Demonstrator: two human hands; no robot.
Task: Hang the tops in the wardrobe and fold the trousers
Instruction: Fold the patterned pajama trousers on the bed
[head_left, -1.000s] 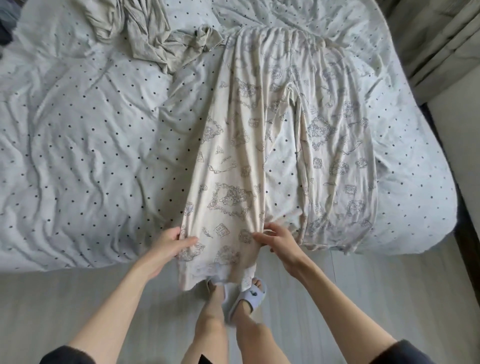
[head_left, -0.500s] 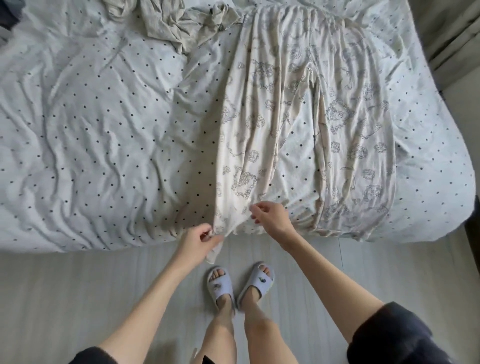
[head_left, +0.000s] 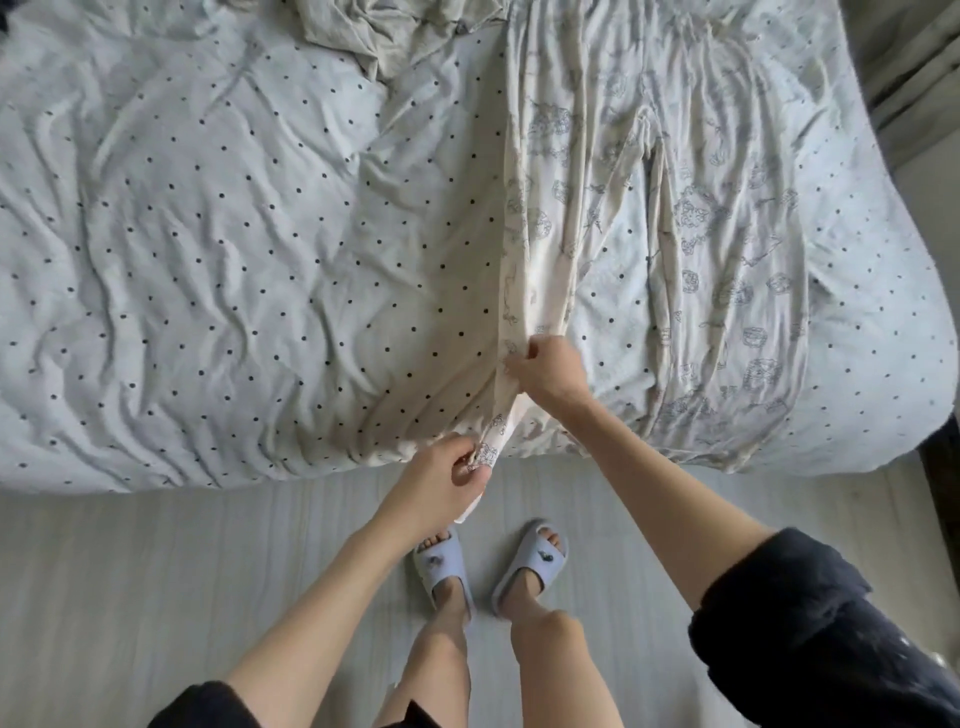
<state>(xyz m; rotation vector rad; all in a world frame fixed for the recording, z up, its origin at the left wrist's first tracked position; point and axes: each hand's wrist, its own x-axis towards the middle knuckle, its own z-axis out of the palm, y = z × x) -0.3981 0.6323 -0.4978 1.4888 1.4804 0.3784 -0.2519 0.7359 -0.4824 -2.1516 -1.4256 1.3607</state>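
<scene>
No readable text, label, brand, number or sign is showing anywhere. The trousers are carrying only line-drawn figures, too small to tell whether any hold letters, and the slippers are each bearing a small dark emblem without legible writing.

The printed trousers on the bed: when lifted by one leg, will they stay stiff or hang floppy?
Probably floppy: the printed trousers bunch into narrow folds where the left hand and right hand pinch one leg. Likely light, since the thin cloth wrinkles easily. They may drag on the bed rather than slide.
</scene>
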